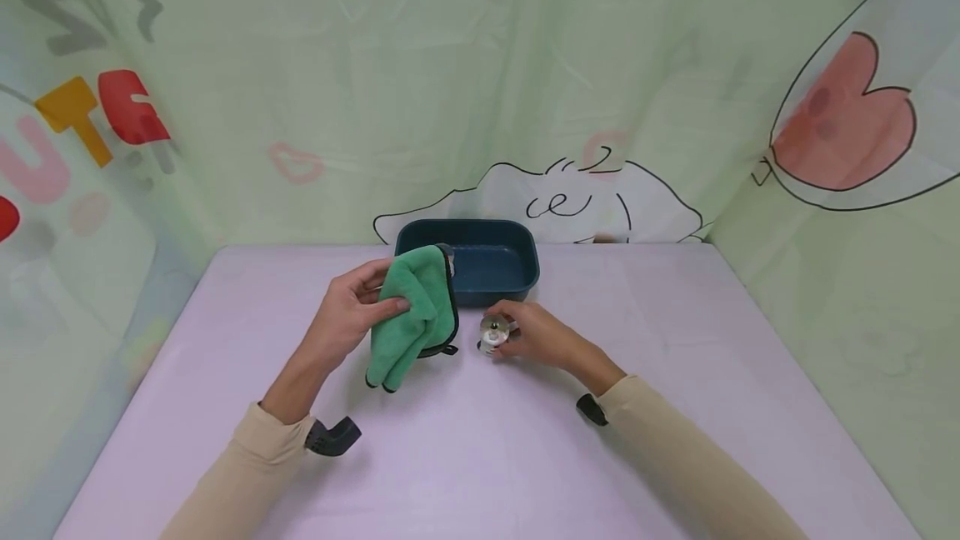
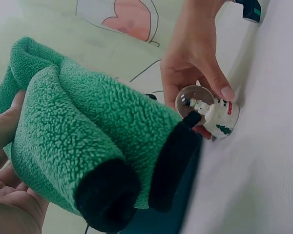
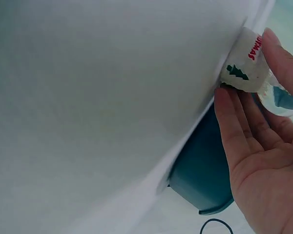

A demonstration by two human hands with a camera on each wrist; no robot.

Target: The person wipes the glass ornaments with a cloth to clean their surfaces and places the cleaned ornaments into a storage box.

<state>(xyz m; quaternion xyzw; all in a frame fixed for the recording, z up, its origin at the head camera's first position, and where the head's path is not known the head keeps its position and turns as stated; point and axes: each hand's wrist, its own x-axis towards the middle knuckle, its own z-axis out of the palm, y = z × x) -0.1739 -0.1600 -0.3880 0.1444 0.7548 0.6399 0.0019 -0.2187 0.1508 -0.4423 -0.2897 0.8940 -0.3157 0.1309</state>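
Left wrist: left hand (image 2: 12, 200) grips fuzzy cloth (image 2: 83, 112) (right hand (image 2: 193, 56), round globe (image 2: 210, 113)).

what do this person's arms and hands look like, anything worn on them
The left sleeve and right sleeve are plain beige, with a black device at the end of each. The left hand and right hand wear no gloves.

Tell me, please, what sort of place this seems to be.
Probably a small, screened-off recording booth: cartoon-printed curtains stand behind and on both sides of a pale purple table, and a black device sits at each wrist.
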